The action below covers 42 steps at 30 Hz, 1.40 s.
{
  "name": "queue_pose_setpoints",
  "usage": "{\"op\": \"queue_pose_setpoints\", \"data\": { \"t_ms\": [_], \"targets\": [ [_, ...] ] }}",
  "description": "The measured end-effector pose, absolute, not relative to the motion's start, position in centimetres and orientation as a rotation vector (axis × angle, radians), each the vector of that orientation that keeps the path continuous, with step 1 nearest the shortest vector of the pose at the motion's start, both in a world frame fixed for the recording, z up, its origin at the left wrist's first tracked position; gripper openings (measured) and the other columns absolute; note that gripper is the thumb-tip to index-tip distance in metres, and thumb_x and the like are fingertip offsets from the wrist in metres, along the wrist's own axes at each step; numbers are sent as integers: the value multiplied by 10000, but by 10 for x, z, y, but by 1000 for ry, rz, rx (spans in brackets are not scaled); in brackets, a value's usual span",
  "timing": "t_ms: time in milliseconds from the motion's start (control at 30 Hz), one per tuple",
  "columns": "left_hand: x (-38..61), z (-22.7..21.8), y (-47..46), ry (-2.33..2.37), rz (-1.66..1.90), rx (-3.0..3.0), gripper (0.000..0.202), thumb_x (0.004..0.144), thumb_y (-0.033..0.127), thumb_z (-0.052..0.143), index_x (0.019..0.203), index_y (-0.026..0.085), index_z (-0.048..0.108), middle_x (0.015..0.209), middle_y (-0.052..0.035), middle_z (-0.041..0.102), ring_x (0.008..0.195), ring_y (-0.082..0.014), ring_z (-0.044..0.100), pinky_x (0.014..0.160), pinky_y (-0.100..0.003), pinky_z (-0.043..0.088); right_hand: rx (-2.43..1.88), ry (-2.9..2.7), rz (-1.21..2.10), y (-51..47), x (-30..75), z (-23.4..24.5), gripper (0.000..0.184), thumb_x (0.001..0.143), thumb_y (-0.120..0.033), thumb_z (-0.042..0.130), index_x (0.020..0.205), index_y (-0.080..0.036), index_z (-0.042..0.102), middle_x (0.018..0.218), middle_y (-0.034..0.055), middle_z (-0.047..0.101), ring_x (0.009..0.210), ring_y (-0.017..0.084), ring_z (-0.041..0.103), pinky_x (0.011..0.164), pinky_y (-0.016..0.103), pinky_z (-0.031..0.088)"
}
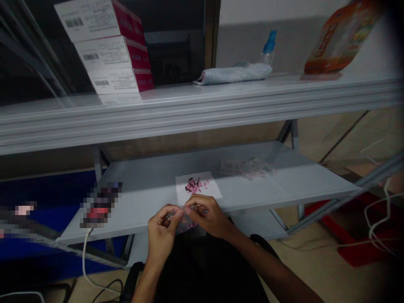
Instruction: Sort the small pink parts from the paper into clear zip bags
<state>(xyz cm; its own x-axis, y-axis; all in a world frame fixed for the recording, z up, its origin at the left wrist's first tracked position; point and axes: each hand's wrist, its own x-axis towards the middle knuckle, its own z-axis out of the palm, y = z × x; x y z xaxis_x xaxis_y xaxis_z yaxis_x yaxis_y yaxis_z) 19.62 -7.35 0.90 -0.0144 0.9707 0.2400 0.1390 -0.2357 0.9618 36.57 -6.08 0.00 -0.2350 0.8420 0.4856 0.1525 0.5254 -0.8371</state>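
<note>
My left hand (162, 233) and my right hand (206, 216) meet at the front edge of a low grey metal shelf (142, 198). Between their fingertips they pinch a small clear plastic bag (183, 224) with pinkish contents. Just beyond my fingers lies a white paper sheet (198, 187), bearing a heap of small pink and dark pieces (193, 185). Their exact kind is too small to tell. To the right of the sheet sits a loose pile of clear plastic bags (248, 167).
A pixelated object (101, 205) with a white cable (84, 261) lies on the lower shelf's left side. Overhead runs an upper shelf (202, 105) holding stacked labelled boxes (107, 46), a folded cloth (233, 73), a blue-capped bottle (269, 48) and an orange package (342, 38).
</note>
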Motion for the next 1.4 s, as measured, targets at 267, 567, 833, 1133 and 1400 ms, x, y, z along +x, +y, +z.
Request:
{"op": "queue_pose_setpoints", "data": {
  "t_ms": [267, 567, 833, 1133, 1400],
  "targets": [
    [186, 11, -71, 1100, 1271, 1597, 132, 801, 267, 734, 733, 154, 726, 725, -33, 711, 699, -151, 646, 663, -223, 495, -803, -1799, 724, -61, 373, 7, 195, 922, -275, 622, 792, -160, 711, 733, 17, 657, 669, 122, 578, 640, 240, 409],
    [184, 12, -70, 1177, 1166, 1648, 134, 806, 294, 732, 781, 163, 746, 771, -46, 739, 725, -168, 664, 698, -244, 516, -843, -1837, 678, -58, 375, 0, 231, 928, -278, 621, 770, -166, 746, 691, 16, 701, 622, 124, 617, 630, 234, 426],
    [191, 11, -68, 1153, 1242, 1652, 116, 818, 276, 710, 789, 164, 715, 751, -19, 707, 703, -143, 649, 658, -210, 509, -900, -1875, 566, -61, 374, 3, 152, 900, -190, 610, 805, -168, 727, 712, -1, 688, 622, 110, 588, 631, 221, 422],
    [176, 10, -64, 1216, 1162, 1555, 118, 697, 278, 804, 677, 166, 772, 672, -56, 757, 623, -189, 689, 607, -263, 548, -886, -1903, 663, -57, 374, 0, 236, 945, -279, 571, 852, -203, 775, 699, 4, 732, 585, 118, 626, 603, 224, 445],
    [151, -1, -45, 1341, 1279, 1508, 234, 794, 372, 715, 789, 145, 773, 720, -67, 770, 638, -193, 700, 642, -281, 554, -1095, -1930, 535, -36, 404, -3, 292, 962, -351, 516, 1027, -214, 765, 806, 43, 766, 724, 176, 693, 653, 258, 506]
  ]
}}
